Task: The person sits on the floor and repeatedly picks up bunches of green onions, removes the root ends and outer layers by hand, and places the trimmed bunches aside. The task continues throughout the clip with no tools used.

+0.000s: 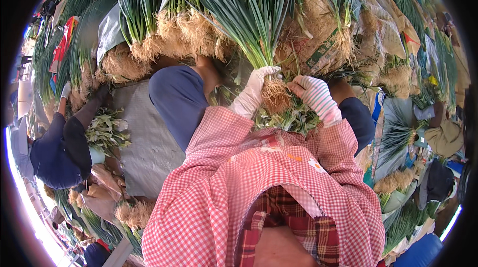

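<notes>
My left hand, in a white glove, grips a bunch of green onions low on the pale stems. Their leaves fan out away from me, and the tan roots hang below the fist toward my lap. Close to the right side of those roots is my right hand, in a striped glove that leaves the fingertips bare. Its fingers are curled inward; whether anything thin is pinched between them is not clear. Stripped leaves and peelings lie under both hands, between my knees.
Rooted green onion bundles line the far side, beside a brown woven sack. A grey sheet spreads at my left. Another person sits beyond it near a leaf heap. Onions lie on the right near another person.
</notes>
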The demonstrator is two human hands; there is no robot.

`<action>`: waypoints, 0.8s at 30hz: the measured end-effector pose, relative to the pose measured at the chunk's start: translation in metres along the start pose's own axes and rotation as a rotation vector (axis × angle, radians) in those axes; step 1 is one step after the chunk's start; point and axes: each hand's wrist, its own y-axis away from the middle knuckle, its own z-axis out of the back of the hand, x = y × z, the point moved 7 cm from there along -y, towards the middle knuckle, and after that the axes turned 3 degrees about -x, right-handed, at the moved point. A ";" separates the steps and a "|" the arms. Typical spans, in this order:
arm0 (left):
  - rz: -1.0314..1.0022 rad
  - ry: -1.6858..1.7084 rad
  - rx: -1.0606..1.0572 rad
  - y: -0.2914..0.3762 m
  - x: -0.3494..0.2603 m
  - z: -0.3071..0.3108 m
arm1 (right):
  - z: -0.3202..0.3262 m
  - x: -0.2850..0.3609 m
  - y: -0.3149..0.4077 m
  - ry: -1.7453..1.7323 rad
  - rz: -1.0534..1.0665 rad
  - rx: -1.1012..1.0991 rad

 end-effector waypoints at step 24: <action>0.031 0.232 0.243 -0.020 0.011 0.017 | -0.057 -0.016 -0.006 -1.142 -0.451 -0.280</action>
